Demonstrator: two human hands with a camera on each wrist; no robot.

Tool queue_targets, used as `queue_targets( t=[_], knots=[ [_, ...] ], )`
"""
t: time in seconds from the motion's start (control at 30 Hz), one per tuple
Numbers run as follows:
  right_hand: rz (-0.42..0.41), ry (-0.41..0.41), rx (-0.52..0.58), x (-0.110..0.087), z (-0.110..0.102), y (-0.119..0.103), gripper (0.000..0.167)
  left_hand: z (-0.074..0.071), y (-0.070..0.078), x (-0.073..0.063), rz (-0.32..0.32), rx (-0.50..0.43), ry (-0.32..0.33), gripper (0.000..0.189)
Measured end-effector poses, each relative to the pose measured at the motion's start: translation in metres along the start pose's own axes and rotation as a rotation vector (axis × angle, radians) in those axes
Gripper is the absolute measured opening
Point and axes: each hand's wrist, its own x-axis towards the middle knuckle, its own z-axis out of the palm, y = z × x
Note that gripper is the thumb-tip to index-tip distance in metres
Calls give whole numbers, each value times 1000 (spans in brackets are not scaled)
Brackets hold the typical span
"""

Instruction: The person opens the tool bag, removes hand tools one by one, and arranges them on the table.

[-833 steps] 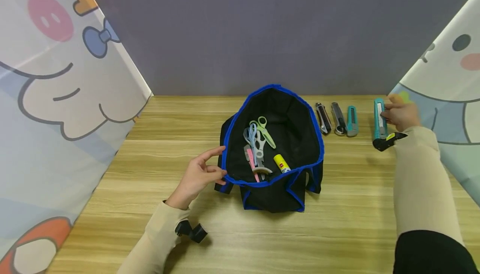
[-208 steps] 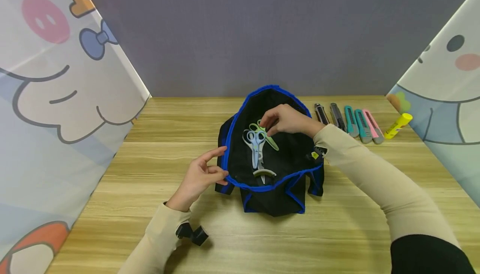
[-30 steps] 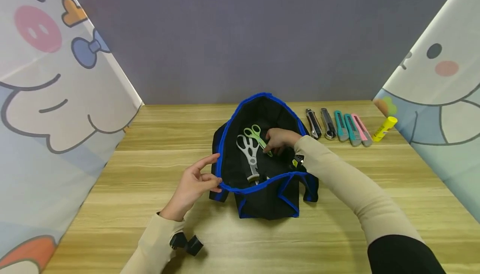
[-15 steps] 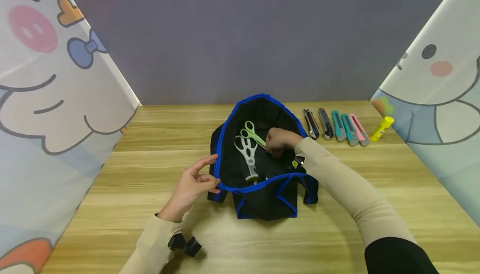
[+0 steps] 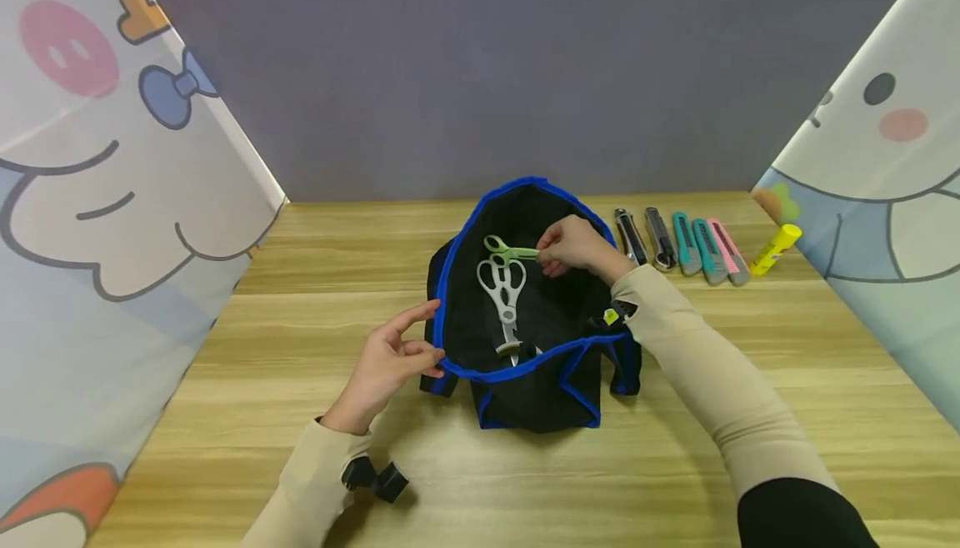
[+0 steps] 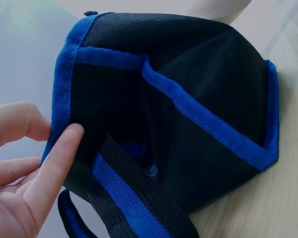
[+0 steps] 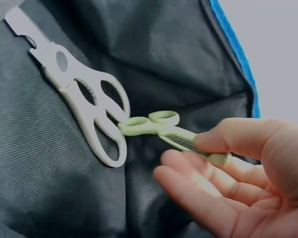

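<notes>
A black bag with blue edging (image 5: 536, 402) stands with its mouth open in the head view. My left hand (image 5: 386, 369) pinches the left side of its rim; the left wrist view shows the thumb and fingers on the blue trim (image 6: 62, 94). Inside the mouth, my right hand (image 5: 576, 245) pinches green scissors (image 7: 176, 135) near their blade end, handles pointing left. White-grey scissors (image 5: 504, 298) lie in the bag, their finger loops up beside the green handles. In the right wrist view the two pairs touch or overlap; I cannot tell which.
To the bag's right, a black-and-silver utility knife (image 5: 631, 236), a grey one (image 5: 660, 238), two teal ones (image 5: 686, 243) and a pink one (image 5: 727, 251) lie in a row. A yellow glue stick (image 5: 776, 249) stands past them. A grey panel (image 5: 480, 72) rises behind the table.
My right hand has gripped the green scissors and lifted them, turning them level. Since the older frames, the pink knife and glue stick moved onto the table; the blue scissors no longer show.
</notes>
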Motion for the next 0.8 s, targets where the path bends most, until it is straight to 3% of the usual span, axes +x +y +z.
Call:
queue_targets(
  t=[0.27,0.53,0.8],
  knots=[
    [-92,92,81,-6,-11,-4,19,1,3,0,-14,-6,5,68],
    [-113,138,128,-17,-22,-12,23,1,3,1,-24,-1,1,68],
    [-193,204,332,-24,-32,-15,16,1,3,2,-17,0,-5,68]
  ],
)
